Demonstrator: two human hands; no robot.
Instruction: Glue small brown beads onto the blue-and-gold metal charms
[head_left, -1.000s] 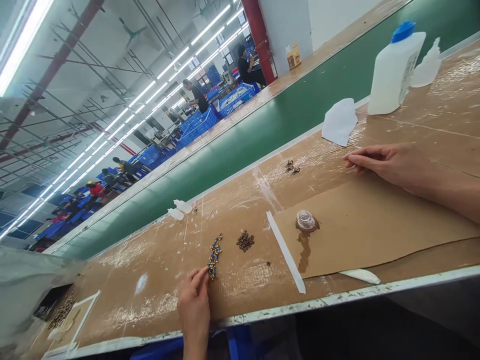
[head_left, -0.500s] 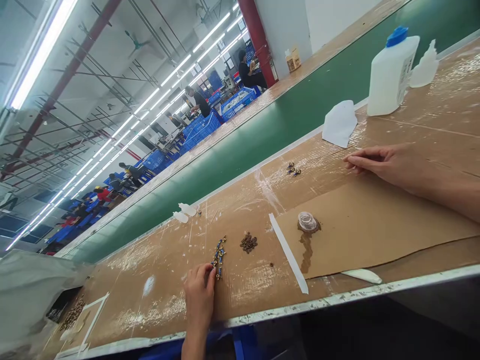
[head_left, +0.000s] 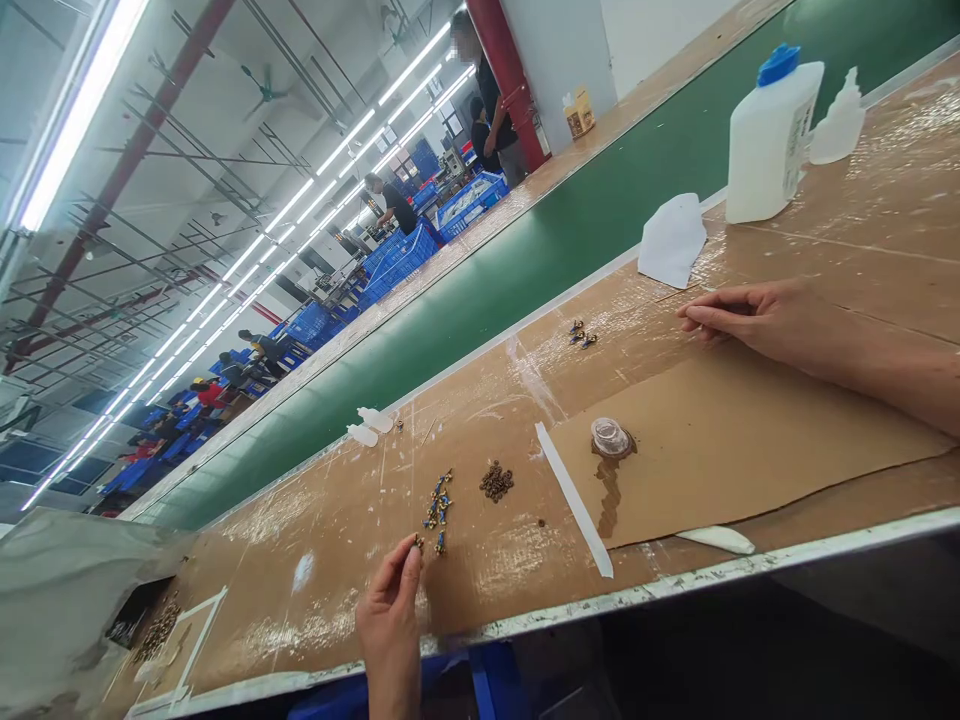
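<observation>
My left hand [head_left: 391, 605] is raised just off the table's near side, thumb and forefinger pinching a small blue-and-gold metal part [head_left: 418, 543]. Right beyond those fingertips lies a loose row of similar blue-and-gold parts [head_left: 437, 502]. To their right is a little heap of brown ring-like pieces [head_left: 496, 482]. My right hand [head_left: 739, 310] hovers over the far edge of a cardboard sheet [head_left: 720, 440], fingers pinched together; what they hold, if anything, is too small to make out. A thin stick [head_left: 675, 294] shows close to its fingertips. Several more blue-and-gold parts [head_left: 581, 335] lie left of it.
A clear round dish [head_left: 610, 438] with a brown wet stain sits on the cardboard. A blue-capped bottle [head_left: 772, 140], a dropper bottle [head_left: 838, 120] and white paper [head_left: 673, 240] stand or lie at the back right. A green conveyor belt [head_left: 480, 285] runs behind; people work beyond it.
My left hand has drawn back slightly from the row with a small part in its fingertips. My right hand stays nearly still. In the background a standing person has appeared by the red column.
</observation>
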